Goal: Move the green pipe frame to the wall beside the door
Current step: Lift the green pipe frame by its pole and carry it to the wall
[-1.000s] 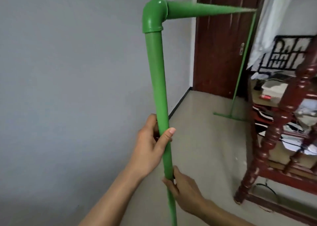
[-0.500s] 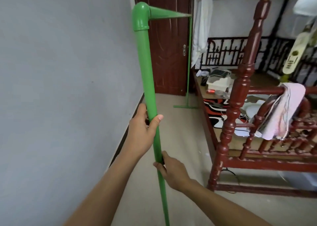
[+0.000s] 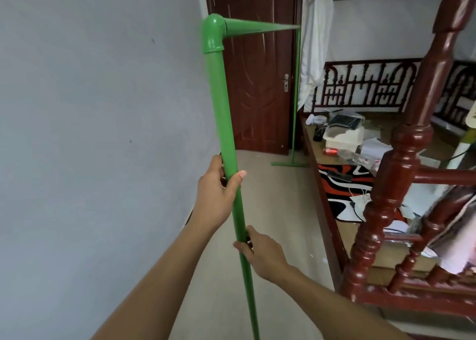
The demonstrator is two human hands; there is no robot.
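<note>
The green pipe frame (image 3: 220, 102) stands upright in front of me. Its near post rises to an elbow joint at the top, and a top bar runs away toward the far post, whose foot rests on the floor by the dark wooden door (image 3: 253, 81). My left hand (image 3: 219, 192) grips the near post at mid-height. My right hand (image 3: 260, 254) grips the same post lower down. The grey wall (image 3: 98, 133) runs along the left, close beside the post.
A dark red wooden bed (image 3: 394, 223) with turned posts fills the right side, its deck strewn with papers, a box and a red can. A white cloth (image 3: 314, 38) hangs by the door. Beige floor (image 3: 278, 210) stretches between wall and bed.
The view has swung right and the frame now stands closer to the wall, its far foot nearer the door. Both hands keep their grip on the near post.
</note>
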